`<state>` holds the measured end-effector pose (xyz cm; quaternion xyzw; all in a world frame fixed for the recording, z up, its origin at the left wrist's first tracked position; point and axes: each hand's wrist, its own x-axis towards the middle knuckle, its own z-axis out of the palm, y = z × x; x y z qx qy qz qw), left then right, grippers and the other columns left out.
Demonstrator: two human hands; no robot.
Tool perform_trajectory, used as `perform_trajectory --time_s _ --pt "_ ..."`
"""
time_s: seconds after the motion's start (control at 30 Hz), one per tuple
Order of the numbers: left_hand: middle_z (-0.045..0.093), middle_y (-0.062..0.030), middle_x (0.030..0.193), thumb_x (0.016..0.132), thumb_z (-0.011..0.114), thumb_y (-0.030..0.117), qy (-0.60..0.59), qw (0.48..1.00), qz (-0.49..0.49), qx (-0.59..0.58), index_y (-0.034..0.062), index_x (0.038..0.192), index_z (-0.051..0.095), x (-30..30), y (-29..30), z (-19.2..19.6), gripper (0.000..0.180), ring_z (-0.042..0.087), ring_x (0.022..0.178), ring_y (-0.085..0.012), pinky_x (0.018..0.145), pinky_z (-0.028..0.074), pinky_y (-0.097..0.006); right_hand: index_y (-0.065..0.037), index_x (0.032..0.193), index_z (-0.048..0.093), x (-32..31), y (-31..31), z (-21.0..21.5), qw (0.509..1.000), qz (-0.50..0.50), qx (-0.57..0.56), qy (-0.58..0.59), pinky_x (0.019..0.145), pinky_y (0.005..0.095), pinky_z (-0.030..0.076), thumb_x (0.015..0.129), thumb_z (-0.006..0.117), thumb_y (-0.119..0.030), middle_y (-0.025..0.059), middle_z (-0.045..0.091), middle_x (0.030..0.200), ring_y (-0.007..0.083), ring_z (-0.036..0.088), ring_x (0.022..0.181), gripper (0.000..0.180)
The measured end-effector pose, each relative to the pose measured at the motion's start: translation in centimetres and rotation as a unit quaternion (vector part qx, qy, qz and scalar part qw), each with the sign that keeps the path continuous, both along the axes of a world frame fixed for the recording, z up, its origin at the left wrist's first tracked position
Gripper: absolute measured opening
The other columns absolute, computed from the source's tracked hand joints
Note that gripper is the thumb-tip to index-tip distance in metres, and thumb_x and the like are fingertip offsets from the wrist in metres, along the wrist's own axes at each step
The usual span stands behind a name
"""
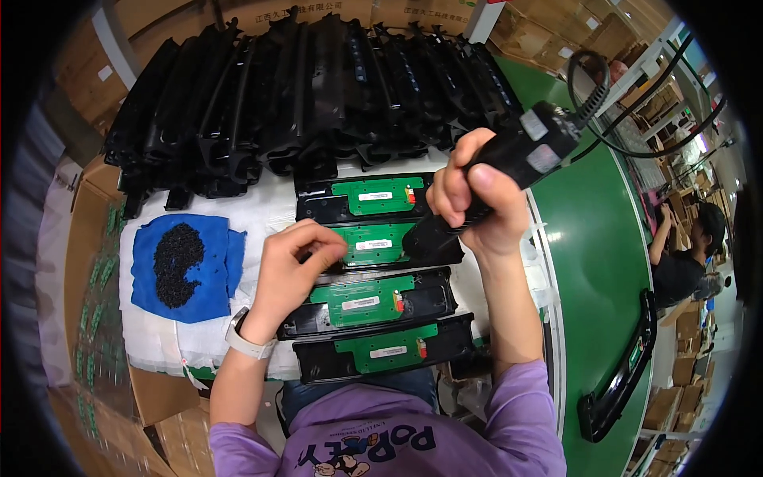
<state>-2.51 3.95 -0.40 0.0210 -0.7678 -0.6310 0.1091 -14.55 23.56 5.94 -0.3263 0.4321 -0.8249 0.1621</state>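
My right hand (486, 195) is wrapped round a black corded electric screwdriver (520, 153). The tool slants down to the left, its lower end over the right part of a green circuit board (367, 241). That board lies in a black plastic housing (443, 248), second from the far end of a short column of similar ones. At the board's left edge is my left hand (296, 262), thumb and fingers pinched together; whatever they hold is hidden. Nearer me lie another housing with a green board (343, 291) and, nearest, one more board (373, 354).
A heap of small black screws (176, 266) rests on a blue cloth (218, 298) to the left. Many black plastic parts (310, 87) are piled at the back. A long black part (612, 389) lies on the green surface (588, 270) at right. Beyond it sits another person (687, 254).
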Motion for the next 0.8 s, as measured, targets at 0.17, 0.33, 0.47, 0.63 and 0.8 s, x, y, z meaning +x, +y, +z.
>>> perform_trajectory --time_s 0.17,0.33,0.47,0.63,0.8 --pt "0.059 -0.0019 0.077 0.082 0.062 0.002 -0.005 0.999 0.039 0.001 -0.0009 0.087 0.065 0.0 -1.2 -0.4 0.007 0.053 0.068 -0.0063 0.061 0.041 -0.019 -0.001 0.089 0.045 0.2 -0.6 -0.6 0.994 -0.055 0.081 0.042 0.041 0.0245 0.034 0.076 0.059 -0.015 0.0054 0.044 0.054 0.0125 0.04 0.041 0.024" --pt "0.058 -0.0008 0.072 0.084 0.061 0.005 0.006 0.997 0.057 -0.046 -0.0012 0.088 0.065 0.0 -1.7 -0.7 0.009 0.051 0.063 -0.0057 0.057 0.041 -0.019 -0.001 0.088 0.045 0.2 -0.8 -0.9 0.993 -0.04 0.098 0.061 0.04 0.0243 0.033 0.076 0.059 -0.015 0.0054 0.045 0.054 0.0126 0.041 0.041 0.023" --pt "0.058 0.0003 0.066 0.084 0.061 0.007 -0.036 0.997 0.065 -0.013 -0.0018 0.086 0.065 -0.1 -1.5 -1.2 0.009 0.049 0.058 -0.0048 0.055 0.04 -0.018 -0.003 0.081 0.044 0.8 -1.0 -0.9 0.986 -0.026 0.15 0.067 0.04 0.0243 0.034 0.072 0.063 -0.011 0.005 0.047 0.055 0.0123 0.042 0.042 0.022" --pt "0.057 0.001 0.064 0.084 0.061 0.008 -0.07 0.997 0.044 0.005 -0.003 0.083 0.064 -0.3 -1.6 -2.1 0.011 0.048 0.056 -0.0037 0.053 0.04 -0.018 -0.002 0.079 0.046 0.9 -1.3 -0.9 0.985 -0.015 0.152 0.075 0.041 0.0232 0.036 0.072 0.063 -0.012 0.0052 0.049 0.055 0.0116 0.045 0.043 0.021" --pt "0.058 0.0005 0.064 0.085 0.061 0.007 -0.082 0.995 0.037 -0.035 -0.0033 0.084 0.064 -0.2 -1.5 -2.6 0.011 0.05 0.058 -0.0043 0.054 0.041 -0.018 -0.002 0.078 0.049 2.0 -1.8 -0.6 0.973 -0.09 0.183 0.112 0.041 0.0224 0.039 0.072 0.066 -0.011 0.0053 0.051 0.056 0.0104 0.048 0.045 0.021"
